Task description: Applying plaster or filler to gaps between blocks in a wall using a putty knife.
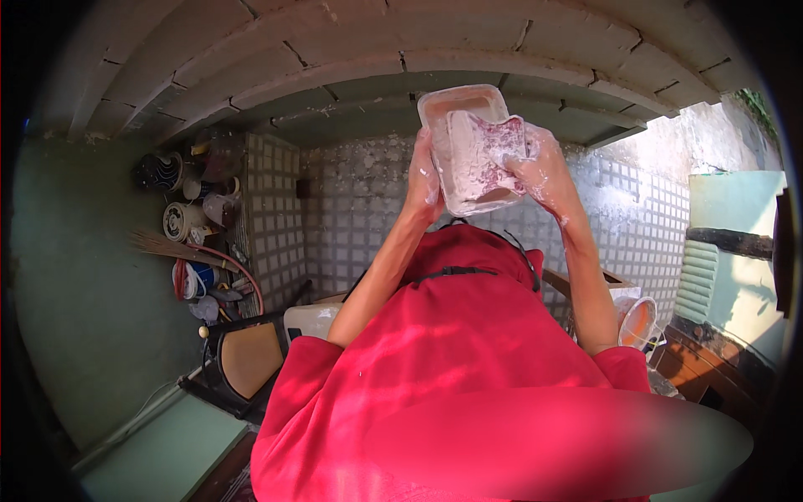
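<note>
My left hand [424, 176] grips the left side of a whitish rectangular plastic tub [458, 99], held up in front of me with the tub tilted. Against the tub's opening, my right hand [544, 171] is closed on a flat dark-red piece smeared with white paste [489, 155]; its exact kind is unclear. This piece covers much of the inside of the tub, so the contents are partly hidden. White residue coats the fingers of both hands.
Concrete steps [351, 71] arch across the top. Several paint buckets [180, 222], a straw broom [171, 245] and a reddish hose [242, 272] stand at left, near a chair [251, 360]. An orange-lined bucket [640, 322] is at right above the tiled floor [351, 201].
</note>
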The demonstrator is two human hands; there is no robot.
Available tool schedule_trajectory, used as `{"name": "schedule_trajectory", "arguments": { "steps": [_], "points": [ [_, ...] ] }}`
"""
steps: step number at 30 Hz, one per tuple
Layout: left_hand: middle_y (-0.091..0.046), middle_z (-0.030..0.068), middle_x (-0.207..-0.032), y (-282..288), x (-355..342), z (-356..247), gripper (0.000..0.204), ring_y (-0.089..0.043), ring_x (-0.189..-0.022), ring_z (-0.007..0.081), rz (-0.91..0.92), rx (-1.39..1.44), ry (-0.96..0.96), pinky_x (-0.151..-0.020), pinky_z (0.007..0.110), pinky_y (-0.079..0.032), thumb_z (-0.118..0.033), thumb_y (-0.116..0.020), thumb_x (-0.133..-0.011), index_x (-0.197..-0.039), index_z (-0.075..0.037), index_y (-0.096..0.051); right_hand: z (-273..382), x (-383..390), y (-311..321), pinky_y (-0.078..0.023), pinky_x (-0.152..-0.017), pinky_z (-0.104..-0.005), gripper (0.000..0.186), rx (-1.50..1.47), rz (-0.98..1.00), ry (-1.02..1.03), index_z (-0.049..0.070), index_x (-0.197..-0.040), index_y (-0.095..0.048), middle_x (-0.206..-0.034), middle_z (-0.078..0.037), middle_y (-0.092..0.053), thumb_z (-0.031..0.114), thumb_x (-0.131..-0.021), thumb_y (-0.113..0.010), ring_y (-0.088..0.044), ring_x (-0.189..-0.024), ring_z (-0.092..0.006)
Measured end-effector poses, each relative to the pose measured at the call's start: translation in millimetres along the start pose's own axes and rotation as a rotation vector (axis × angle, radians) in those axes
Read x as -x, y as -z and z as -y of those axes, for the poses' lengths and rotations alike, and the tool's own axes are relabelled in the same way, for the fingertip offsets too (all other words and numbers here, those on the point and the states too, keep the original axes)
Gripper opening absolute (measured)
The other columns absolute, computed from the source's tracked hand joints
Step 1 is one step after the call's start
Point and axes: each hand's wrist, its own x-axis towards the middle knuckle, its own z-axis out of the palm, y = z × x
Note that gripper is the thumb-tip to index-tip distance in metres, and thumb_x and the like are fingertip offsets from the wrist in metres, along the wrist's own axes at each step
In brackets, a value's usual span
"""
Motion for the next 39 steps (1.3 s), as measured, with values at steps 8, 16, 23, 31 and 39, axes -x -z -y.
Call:
{"name": "schedule_trajectory", "arguments": {
  "steps": [8, 16, 23, 31, 39],
  "points": [
    [-0.054, 0.0155, -0.128, -1.0, -7.1, -5.8, 0.062, -0.058, -0.113, 0.0259, 0.003, 0.007, 0.0, -0.096, 0.04, -0.049, -0.051, -0.029, -0.099, -0.135, -0.002, -0.039, 7.6, 3.4, 1.2, -0.048, -0.074, -0.0388, 0.028, 0.086, -0.077, 0.065, -0.003, -0.095, -0.06, -0.084, -0.024, -0.062, 0.009, -0.07, -0.061, -0.057, -0.079, -0.0433],
    [-0.054, 0.0165, -0.129, 3.9, -17.8, -1.3, 0.063, -0.059, -0.112, 0.0272, 0.01, -0.01, 0.029, -0.095, 0.041, -0.05, -0.051, -0.028, -0.098, -0.136, -0.001, -0.039, 0.3, 0.4, -6.2, -0.048, -0.074, -0.0389, 0.029, 0.024, -0.083, 0.024, -0.004, -0.096, -0.06, -0.084, -0.024, -0.062, 0.009, -0.071, -0.061, -0.056, -0.077, -0.0436],
    [-0.057, 0.0152, -0.124, 3.5, -27.9, -3.2, 0.061, -0.061, -0.108, 0.0261, 0.03, -0.072, 0.081, -0.094, 0.04, -0.051, -0.05, -0.029, -0.099, -0.132, -0.001, -0.043, -4.3, -12.3, -0.4, -0.048, -0.075, -0.0374, 0.029, 0.037, -0.012, -0.002, -0.005, -0.095, -0.06, -0.083, -0.022, -0.063, 0.009, -0.07, -0.06, -0.059, -0.075, -0.0372],
    [-0.059, 0.0144, -0.12, 11.8, -34.7, 16.8, 0.06, -0.061, -0.107, 0.0249, -0.02, -0.122, 0.054, -0.094, 0.038, -0.05, -0.05, -0.03, -0.099, -0.13, -0.001, -0.047, -10.0, -5.1, -6.1, -0.048, -0.074, -0.0384, 0.029, 0.116, -0.106, 0.038, -0.006, -0.093, -0.06, -0.081, -0.023, -0.062, 0.009, -0.069, -0.06, -0.06, -0.075, -0.0373],
    [-0.056, 0.0125, -0.118, 5.0, -33.2, 12.2, 0.043, -0.058, -0.107, 0.0224, 0.013, -0.066, 0.189, -0.092, 0.036, -0.049, -0.039, -0.031, -0.102, -0.124, -0.004, -0.042, -43.9, -7.4, -11.4, -0.048, -0.069, -0.0342, 0.03, -0.082, -0.013, -0.007, -0.008, -0.091, -0.06, -0.077, -0.017, -0.063, 0.009, -0.067, -0.06, -0.059, -0.069, -0.0219]
  ]
}}
